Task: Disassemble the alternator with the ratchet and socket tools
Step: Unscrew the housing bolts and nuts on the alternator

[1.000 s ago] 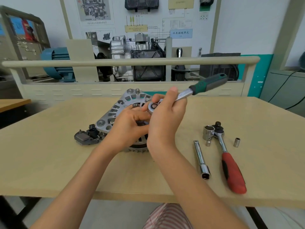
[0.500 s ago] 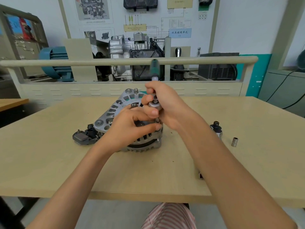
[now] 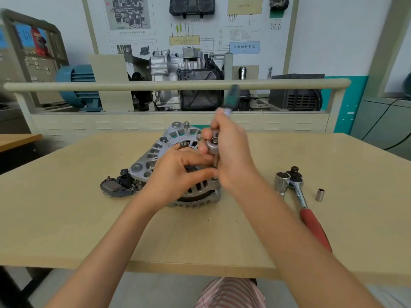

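At about nine o'clock from the middle of your pale wooden bench (image 3: 66,218) lies a dark grey plastic regulator module (image 3: 117,185), touching the left edge of the silver cast-aluminium alternator (image 3: 164,147), which sits at the centre of the bench with its slotted rear face tilted up toward you. Your left hand (image 3: 178,174) rests on the alternator's near side, thumb and fingers curled in a pinch around the thin steel socket extension (image 3: 215,162) that stands upright at the housing's three o'clock edge. Your right hand (image 3: 231,156) is clenched around the green-handled chrome ratchet (image 3: 230,96), gripping it just behind the round head, with the blurred handle pointing away toward twelve o'clock. Further toward three o'clock, well apart from the alternator, a large chrome socket (image 3: 281,181) stands beside the head of a second, red-handled ratchet (image 3: 311,221), whose handle runs back toward five o'clock and partly disappears behind your right forearm. Just beyond it at three o'clock stands a small silver socket (image 3: 319,194), upright and on its own.
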The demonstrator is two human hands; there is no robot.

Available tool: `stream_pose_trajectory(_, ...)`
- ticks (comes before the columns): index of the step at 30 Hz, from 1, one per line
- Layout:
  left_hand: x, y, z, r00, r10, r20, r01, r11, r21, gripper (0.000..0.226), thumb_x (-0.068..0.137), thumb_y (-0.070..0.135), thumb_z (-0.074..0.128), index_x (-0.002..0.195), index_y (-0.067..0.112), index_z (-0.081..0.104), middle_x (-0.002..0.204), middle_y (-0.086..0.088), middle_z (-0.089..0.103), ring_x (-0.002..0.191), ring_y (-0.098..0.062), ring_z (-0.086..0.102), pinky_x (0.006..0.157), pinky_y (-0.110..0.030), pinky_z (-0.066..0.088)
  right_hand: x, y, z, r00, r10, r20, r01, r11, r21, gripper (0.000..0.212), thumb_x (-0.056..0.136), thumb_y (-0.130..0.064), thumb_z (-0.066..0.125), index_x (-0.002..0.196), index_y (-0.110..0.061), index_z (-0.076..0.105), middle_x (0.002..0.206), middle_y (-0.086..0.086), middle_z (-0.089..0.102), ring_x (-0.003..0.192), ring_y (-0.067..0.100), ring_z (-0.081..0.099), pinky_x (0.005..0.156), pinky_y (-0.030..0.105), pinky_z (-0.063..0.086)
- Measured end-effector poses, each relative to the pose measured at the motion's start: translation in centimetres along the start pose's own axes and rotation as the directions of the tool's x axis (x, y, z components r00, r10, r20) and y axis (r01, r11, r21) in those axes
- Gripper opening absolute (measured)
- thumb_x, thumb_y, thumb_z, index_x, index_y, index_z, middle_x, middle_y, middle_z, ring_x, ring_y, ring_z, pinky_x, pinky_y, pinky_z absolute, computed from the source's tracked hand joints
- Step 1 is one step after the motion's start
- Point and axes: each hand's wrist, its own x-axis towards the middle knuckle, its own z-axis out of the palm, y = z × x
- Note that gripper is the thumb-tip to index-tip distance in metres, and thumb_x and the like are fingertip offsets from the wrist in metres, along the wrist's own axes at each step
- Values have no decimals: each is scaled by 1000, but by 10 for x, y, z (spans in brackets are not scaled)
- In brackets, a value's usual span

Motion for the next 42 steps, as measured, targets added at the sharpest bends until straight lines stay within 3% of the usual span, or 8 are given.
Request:
stream_pose_trajectory(4, 1, 3, 0, 1000, -12, -17, 13, 998, 55, 22, 70, 27, 67, 76, 48, 63, 68, 21, 64, 81, -5, 60, 96, -28, 36, -26, 25, 11, 897, -271, -348, 345, 922, 172, 31, 103, -30, 28, 77, -17, 39, 52, -10, 56, 50, 10, 55, 49, 19, 45)
stream_pose_trajectory(11, 1, 2, 1, 999, -29, -15, 30, 997, 65, 11, 72, 29, 71, 75, 39, 66, 66, 22, 62, 73, -1, 55, 91, -28, 37, -28, 17, 9, 927, -215, -308, 311, 899, 307, 26, 103, -16, 27, 83, -17, 43, 52, -7, 58, 55, 6, 60, 59, 22, 51)
stream_pose_trajectory(14, 2, 1, 1, 1000, -18, -7, 19, 994, 105, 12, 72, 31, 69, 75, 41, 63, 66, 26, 60, 73, 0, 53, 95, -33, 36, -17, 8, 7, 959, -150, -240, 220, 927, 303, 23, 103, -13, 29, 85, -17, 43, 54, -4, 46, 43, 7, 52, 52, 22, 48)
stream_pose_trajectory(20, 2, 4, 0, 1000, -21, 21, 21, 999, 43, 28, 69, 50, 59, 77, 26, 71, 75, 19, 66, 81, -1, 54, 83, -29, 39, -1, -7, 0, 997, 67, 38, -64, 995, -73, 18, 100, -13, 35, 85, -14, 46, 42, -8, 40, 32, 7, 37, 34, 15, 28)
stream_pose_trajectory(25, 2, 1, -2, 999, -19, 33, 20, 1000, -18, 3, 72, 30, 72, 75, 31, 71, 80, 10, 69, 86, -2, 59, 84, -22, 45, 12, -20, -3, 886, 349, 306, -222, 897, -383, 30, 100, -33, 38, 79, -13, 48, 37, -11, 34, 27, 3, 30, 29, 13, 18)
stream_pose_trajectory(28, 3, -2, -3, 999, -1, 42, 2, 1000, -29, 27, 74, 19, 76, 76, 44, 65, 81, 24, 67, 89, 5, 59, 82, -11, 43, 14, -23, -4, 818, 431, 380, -270, 872, -409, 30, 101, -33, 36, 81, -13, 47, 37, -11, 32, 26, 1, 30, 28, 13, 17)
stream_pose_trajectory(38, 1, 1, 2, 1000, -25, 15, 24, 999, 21, 21, 69, 42, 66, 85, 30, 73, 87, 9, 71, 90, -1, 55, 93, -33, 40, 3, -10, -11, 950, 141, 278, -91, 978, -185, 29, 101, -29, 37, 79, -13, 47, 42, -9, 38, 29, 5, 34, 30, 14, 21)
stream_pose_trajectory(42, 1, 0, 2, 1000, -10, -8, 11, 998, 64, 11, 74, 28, 72, 83, 35, 69, 83, 9, 71, 87, -8, 56, 98, -31, 33, -4, 3, -7, 992, -90, 83, 90, 996, 5, 29, 102, -27, 36, 78, -12, 45, 43, -8, 41, 32, 8, 38, 31, 15, 27)
